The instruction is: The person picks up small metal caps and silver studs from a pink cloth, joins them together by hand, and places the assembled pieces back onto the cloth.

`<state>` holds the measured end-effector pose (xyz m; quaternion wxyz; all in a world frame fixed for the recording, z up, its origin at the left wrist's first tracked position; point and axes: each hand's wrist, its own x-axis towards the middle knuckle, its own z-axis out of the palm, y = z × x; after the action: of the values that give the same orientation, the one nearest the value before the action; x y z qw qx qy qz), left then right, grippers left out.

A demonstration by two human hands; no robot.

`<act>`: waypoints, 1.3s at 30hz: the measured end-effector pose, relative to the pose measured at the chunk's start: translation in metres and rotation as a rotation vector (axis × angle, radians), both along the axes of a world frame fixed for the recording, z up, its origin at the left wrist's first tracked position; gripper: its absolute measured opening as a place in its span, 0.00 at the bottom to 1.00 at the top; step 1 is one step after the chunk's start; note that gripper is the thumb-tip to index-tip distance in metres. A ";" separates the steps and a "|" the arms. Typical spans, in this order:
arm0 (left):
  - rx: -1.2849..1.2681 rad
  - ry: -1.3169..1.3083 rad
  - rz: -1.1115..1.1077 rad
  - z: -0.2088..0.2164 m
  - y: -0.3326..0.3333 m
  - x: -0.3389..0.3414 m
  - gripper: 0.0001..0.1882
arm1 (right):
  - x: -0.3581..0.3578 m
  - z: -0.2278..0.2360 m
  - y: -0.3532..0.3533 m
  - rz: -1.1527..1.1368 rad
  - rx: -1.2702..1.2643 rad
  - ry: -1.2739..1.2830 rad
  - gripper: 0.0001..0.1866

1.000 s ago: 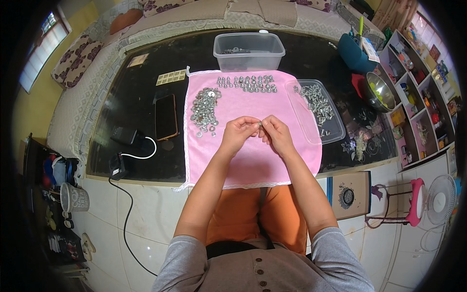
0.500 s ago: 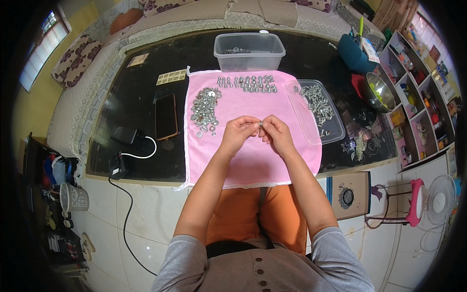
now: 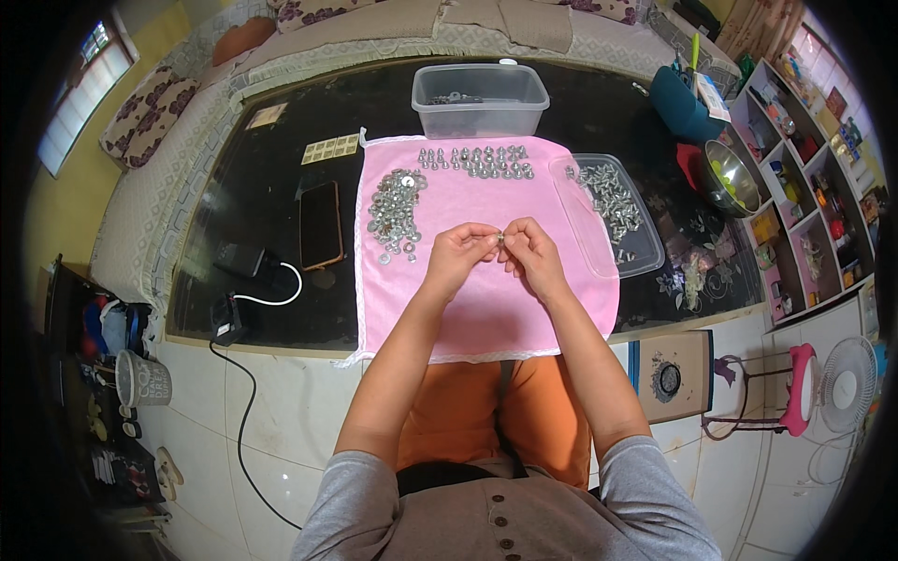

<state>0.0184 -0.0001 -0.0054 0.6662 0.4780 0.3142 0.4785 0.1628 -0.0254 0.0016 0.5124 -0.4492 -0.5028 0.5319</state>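
Left hand (image 3: 465, 251), right hand (image 3: 530, 254) pinching small metal piece (image 3: 500, 237) | over pink cloth (image 3: 449, 332), washers (image 3: 393, 213) left, screws (image 3: 610, 198) right | light, steady grip likely best

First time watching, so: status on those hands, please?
Left hand, right hand: pinching small metal piece together. Pink cloth beneath. Nothing visibly in the way.

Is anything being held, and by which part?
The left hand and right hand pinch a small metal piece between them; it is too small to tell by which part.
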 end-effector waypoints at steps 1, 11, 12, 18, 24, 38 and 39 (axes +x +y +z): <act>0.000 0.000 0.000 0.000 0.000 0.000 0.07 | 0.000 0.001 0.000 -0.002 0.018 -0.005 0.08; 0.000 -0.005 -0.019 -0.004 0.002 0.001 0.07 | 0.001 0.001 -0.001 0.007 0.026 -0.021 0.07; 0.006 0.000 -0.030 -0.004 0.002 0.001 0.07 | 0.002 0.000 0.000 0.007 0.026 -0.021 0.07; -0.004 0.000 0.002 -0.001 0.001 0.001 0.07 | 0.000 0.001 -0.001 -0.021 0.001 -0.004 0.07; 0.025 -0.001 -0.018 -0.005 0.002 0.001 0.07 | 0.001 -0.003 0.001 0.011 -0.016 -0.030 0.07; 0.007 0.000 -0.020 -0.001 0.001 0.001 0.07 | 0.002 -0.002 -0.001 0.014 0.011 -0.038 0.08; 0.004 0.002 -0.020 0.000 0.001 0.001 0.08 | 0.002 -0.003 0.000 0.014 0.012 -0.037 0.08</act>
<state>0.0194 0.0005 -0.0056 0.6698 0.4829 0.3091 0.4718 0.1647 -0.0259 -0.0015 0.5017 -0.4525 -0.5185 0.5241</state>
